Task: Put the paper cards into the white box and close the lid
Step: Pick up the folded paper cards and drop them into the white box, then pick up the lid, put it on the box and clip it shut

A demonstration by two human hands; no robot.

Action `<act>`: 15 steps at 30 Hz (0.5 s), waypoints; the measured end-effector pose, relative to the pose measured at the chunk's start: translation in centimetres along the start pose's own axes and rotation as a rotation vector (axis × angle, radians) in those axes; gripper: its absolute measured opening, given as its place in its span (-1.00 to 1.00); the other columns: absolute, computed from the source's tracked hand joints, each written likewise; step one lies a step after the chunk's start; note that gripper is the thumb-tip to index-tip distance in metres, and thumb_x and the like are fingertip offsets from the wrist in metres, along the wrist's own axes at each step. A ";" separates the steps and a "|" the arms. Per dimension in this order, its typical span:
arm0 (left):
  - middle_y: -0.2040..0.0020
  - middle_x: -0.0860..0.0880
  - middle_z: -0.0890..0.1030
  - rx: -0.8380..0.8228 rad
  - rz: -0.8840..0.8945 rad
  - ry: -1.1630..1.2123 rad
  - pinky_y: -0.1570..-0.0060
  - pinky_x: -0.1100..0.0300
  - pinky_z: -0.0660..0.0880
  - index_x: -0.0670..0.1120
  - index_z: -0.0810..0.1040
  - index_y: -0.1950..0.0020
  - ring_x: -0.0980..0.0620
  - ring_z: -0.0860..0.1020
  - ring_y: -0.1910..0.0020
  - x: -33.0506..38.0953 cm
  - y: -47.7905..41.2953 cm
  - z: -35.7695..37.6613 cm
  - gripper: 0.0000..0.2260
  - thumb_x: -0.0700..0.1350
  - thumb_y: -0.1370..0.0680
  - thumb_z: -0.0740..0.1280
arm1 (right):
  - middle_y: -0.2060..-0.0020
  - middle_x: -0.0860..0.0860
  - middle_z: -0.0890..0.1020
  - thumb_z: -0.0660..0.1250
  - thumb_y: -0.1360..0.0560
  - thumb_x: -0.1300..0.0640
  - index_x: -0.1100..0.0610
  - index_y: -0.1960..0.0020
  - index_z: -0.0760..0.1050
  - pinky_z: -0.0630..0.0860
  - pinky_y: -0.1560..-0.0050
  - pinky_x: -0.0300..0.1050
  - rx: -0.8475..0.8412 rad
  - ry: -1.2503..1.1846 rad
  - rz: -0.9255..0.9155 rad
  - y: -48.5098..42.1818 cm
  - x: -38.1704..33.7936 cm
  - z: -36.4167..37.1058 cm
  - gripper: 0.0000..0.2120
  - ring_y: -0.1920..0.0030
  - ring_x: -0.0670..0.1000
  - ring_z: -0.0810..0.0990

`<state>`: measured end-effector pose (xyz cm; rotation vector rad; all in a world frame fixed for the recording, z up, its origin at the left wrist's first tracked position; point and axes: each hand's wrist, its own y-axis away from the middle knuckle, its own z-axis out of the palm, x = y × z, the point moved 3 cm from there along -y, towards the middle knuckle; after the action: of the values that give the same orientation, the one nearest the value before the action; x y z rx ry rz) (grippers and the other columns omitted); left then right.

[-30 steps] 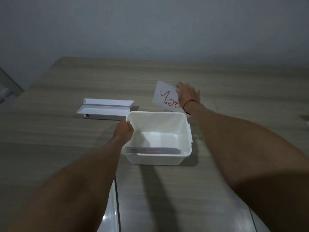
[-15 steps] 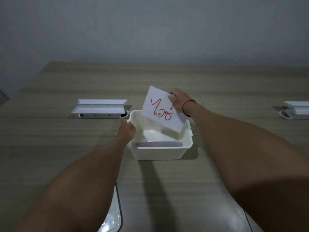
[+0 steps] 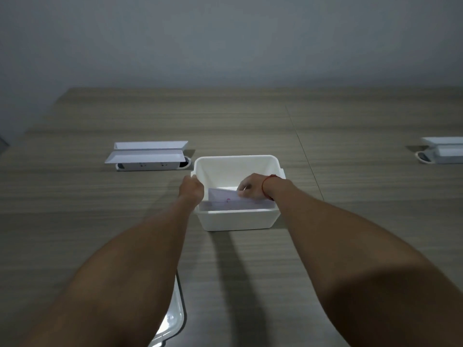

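At the near edge of the table (image 3: 350, 186), half hidden under the left forearm, lies a white plastic piece (image 3: 172, 319) with rounded corners; it may be the lid, though too little of it shows to be sure. If so, the closing step is not yet done, for the box stands open.

Further in, toward the middle of the table, sits the white box (image 3: 238, 220). The left hand (image 3: 191, 189) is closed over its left rim, fingers curled on the wall, which looks like steadying it. The right hand (image 3: 251, 187) reaches down inside the box from the right side, a red string at the wrist. Its fingers are pinched on the upper edge of a paper card (image 3: 223, 194), which stands tilted inside, its lower part already below the near rim and leaning against other cards (image 3: 233, 204) that stand along the near wall. The held card lies just left of the pinching fingertips, with red writing faintly showing.

So several cards are in and this one is nearly placed; it remains to let go and fit the lid. No loose cards show on the table.

Beyond the box, toward the far left, is a white socket unit (image 3: 147, 156) with raised flaps; another one (image 3: 443, 152) sits at the far right edge.
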<state>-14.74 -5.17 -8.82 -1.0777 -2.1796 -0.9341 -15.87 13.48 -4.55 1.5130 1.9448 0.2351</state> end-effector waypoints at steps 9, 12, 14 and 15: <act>-0.36 -0.30 0.42 0.036 0.030 -0.074 -0.30 -0.05 0.35 -0.34 0.37 -0.35 -0.27 0.41 -0.34 0.3 0.4 0.1 -0.61 -0.16 -0.67 -0.04 | -0.27 0.09 0.55 0.24 -0.55 -0.04 0.14 -0.25 0.53 0.39 -0.34 0.00 0.396 -0.091 0.241 1.2 3.5 -2.8 -0.63 -0.30 0.15 0.49; -0.34 -0.30 0.44 0.047 0.025 -0.072 -0.27 -0.04 0.36 -0.33 0.37 -0.35 -0.27 0.43 -0.33 0.5 0.4 0.3 -0.62 -0.14 -0.67 -0.04 | -0.32 0.12 0.48 0.28 -0.54 -0.01 0.15 -0.34 0.41 0.36 -0.32 0.03 0.553 -0.125 0.388 1.9 5.4 -2.9 -0.57 -0.35 0.16 0.42; -0.34 -0.31 0.44 0.045 0.030 -0.066 -0.26 -0.04 0.37 -0.33 0.38 -0.34 -0.28 0.43 -0.32 0.7 0.5 0.5 -0.62 -0.15 -0.67 -0.03 | -0.33 0.16 0.49 0.30 -0.53 0.01 0.20 -0.36 0.38 0.42 -0.29 0.02 0.467 -0.250 0.427 1.5 6.1 -2.0 -0.53 -0.33 0.19 0.46; -0.34 -0.31 0.44 0.040 0.040 -0.069 -0.26 -0.04 0.37 -0.33 0.39 -0.34 -0.28 0.43 -0.32 0.8 0.5 0.6 -0.63 -0.16 -0.67 -0.03 | -0.33 0.18 0.49 0.29 -0.54 0.02 0.23 -0.38 0.37 0.43 -0.27 0.01 0.420 -0.305 0.434 1.3 6.2 -1.5 -0.52 -0.33 0.21 0.48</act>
<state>-14.89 -4.13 -8.50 -1.1462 -2.2141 -0.8434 -16.43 19.97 -5.07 2.0995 1.4658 -0.2279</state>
